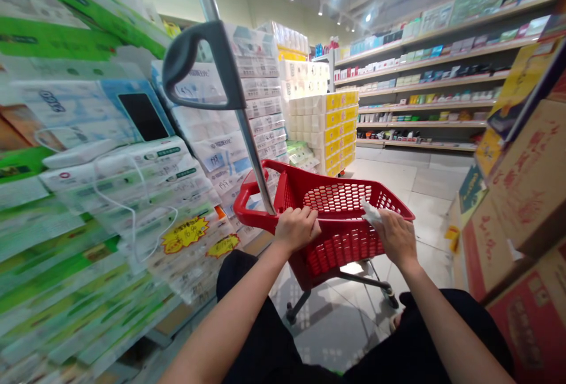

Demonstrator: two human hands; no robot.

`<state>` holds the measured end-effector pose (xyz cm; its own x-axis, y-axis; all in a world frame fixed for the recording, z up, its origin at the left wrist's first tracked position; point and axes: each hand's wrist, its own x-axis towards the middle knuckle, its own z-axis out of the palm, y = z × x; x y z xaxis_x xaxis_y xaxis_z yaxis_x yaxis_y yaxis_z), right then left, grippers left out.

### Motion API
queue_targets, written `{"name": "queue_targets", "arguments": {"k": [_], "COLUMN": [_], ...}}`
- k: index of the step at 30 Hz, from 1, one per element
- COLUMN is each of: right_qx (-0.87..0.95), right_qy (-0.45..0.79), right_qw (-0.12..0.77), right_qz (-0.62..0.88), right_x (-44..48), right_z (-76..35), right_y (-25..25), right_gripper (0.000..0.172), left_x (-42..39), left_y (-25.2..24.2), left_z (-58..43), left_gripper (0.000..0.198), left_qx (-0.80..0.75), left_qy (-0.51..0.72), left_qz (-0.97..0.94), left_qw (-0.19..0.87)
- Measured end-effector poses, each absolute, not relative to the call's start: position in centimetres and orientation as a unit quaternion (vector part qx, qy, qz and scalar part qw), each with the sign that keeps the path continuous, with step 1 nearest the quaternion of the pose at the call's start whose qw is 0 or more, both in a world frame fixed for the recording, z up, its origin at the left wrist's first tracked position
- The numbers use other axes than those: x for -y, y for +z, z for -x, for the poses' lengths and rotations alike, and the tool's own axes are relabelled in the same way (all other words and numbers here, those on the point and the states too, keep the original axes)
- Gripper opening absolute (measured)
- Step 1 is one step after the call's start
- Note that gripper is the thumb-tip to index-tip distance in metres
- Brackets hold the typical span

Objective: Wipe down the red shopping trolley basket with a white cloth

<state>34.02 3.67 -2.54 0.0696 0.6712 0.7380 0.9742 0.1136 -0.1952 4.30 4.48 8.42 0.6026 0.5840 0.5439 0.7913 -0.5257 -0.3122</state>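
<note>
A red plastic shopping cart [349, 232] with perforated basket walls stands low in front of my knees. My left hand [297, 229] is closed around the near rim of its basket, toward the handle end. Against the same rim, farther right, my right hand [398, 239] holds a crumpled white tissue [370, 212] under bent fingers. A metal pole [255, 157] rises from the cart's handle end and carries a grey loop grip [203, 65]. Neither hand touches the pole. The basket's inside floor is mostly hidden behind its near wall.
Stacked tissue packs [177, 177] rise close on the left, with a dark-screened phone [144, 115] and a white cable [134, 219] on them. Cardboard boxes [526, 183] line the right. Yellow-and-white packs [340, 130] and stocked shelves [424, 80] stand beyond the tiled floor [428, 213].
</note>
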Motion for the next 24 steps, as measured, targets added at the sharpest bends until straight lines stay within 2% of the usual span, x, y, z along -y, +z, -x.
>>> {"name": "queue_targets", "arguments": {"k": [6,11,16,20,24], "right_qx": [0.575,0.676,0.723,0.759,0.734], "right_qy": [-0.205,-0.158,-0.142,-0.138,-0.152], "right_qw": [0.412,0.418,0.43,0.379,0.343], "right_qz": [0.677,0.586,0.522,0.511,0.567], "right_x": [-3.6,-3.7,-3.9,-4.2,-4.3], "right_z": [-33.7,-23.1,-16.9,-21.6,-30.3], "right_y": [-2.4,0.3,1.6,0.8,-1.3], "right_gripper": [0.038,0.036,0.048,0.042,0.036], "left_x": [-5.0,-6.0,-6.8,-7.1,-7.4], "left_y": [8.3,8.1,8.0,8.1,8.3], "left_z": [-4.8,-5.1,-4.2,-3.2,-2.7], "left_gripper": [0.023,0.024,0.021,0.022,0.022], "left_qx": [0.422,0.437,0.441,0.428,0.416], "left_qy": [-0.205,-0.213,-0.205,-0.194,-0.19], "left_qz": [0.844,0.833,0.832,0.841,0.848], "left_qw": [0.261,0.264,0.266,0.268,0.269]}}
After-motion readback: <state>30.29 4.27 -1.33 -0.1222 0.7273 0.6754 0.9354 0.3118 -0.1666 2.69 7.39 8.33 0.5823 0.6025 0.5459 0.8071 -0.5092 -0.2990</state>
